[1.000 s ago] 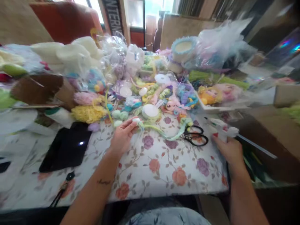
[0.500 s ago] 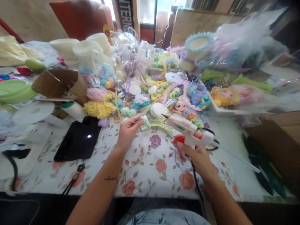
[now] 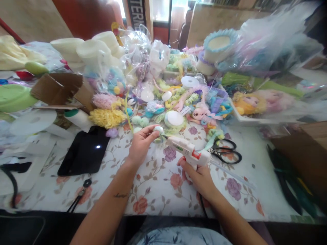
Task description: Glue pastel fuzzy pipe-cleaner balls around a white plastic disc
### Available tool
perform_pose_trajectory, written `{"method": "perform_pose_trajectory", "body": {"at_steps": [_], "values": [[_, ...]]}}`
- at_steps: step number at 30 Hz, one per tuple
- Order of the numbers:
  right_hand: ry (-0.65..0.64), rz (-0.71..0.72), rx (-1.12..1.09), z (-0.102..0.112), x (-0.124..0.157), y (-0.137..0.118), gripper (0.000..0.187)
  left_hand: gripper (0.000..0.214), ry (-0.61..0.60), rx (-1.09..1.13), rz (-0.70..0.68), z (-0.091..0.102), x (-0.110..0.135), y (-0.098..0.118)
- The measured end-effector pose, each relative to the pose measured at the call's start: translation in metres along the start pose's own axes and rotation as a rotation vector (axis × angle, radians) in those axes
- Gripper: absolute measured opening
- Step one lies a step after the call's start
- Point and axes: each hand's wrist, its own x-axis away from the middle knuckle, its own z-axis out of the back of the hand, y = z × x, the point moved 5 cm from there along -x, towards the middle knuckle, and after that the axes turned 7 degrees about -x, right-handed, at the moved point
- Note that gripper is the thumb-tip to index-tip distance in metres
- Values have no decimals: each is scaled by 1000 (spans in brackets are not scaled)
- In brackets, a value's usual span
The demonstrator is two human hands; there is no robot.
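Observation:
My left hand pinches a small pale round piece, much like a pom-pom, between thumb and fingertips. A thin greenish strip seems to hang below it. Wrapped round the handle of a white hot glue gun is my right hand. The gun's dark nozzle points left, at or just beside the pale piece; whether they touch I cannot tell. A clear glue stick sticks out of its back end. Beyond my left hand lie mint pom-poms, and a round white disc sits on pale green fluff.
Black-handled scissors lie right of the glue gun. A black tablet is on the left, near a thread cone and a cardboard box. Dolls fill a white tray at the right. Craft pieces and plastic bags crowd the back.
My right hand has moved left with the glue gun, bringing the nozzle to the pale piece. The scissors behind it now show. My left hand has barely moved.

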Motion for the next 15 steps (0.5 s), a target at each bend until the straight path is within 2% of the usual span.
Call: {"method": "perform_pose_trajectory", "body": {"at_steps": [8, 15], "values": [[-4, -2, -50, -2, -3, -2, 33, 38, -13, -62, -3, 0, 1, 0], [0, 6, -26, 0, -4, 0, 34, 35, -57, 14, -31, -5, 3, 2]]}}
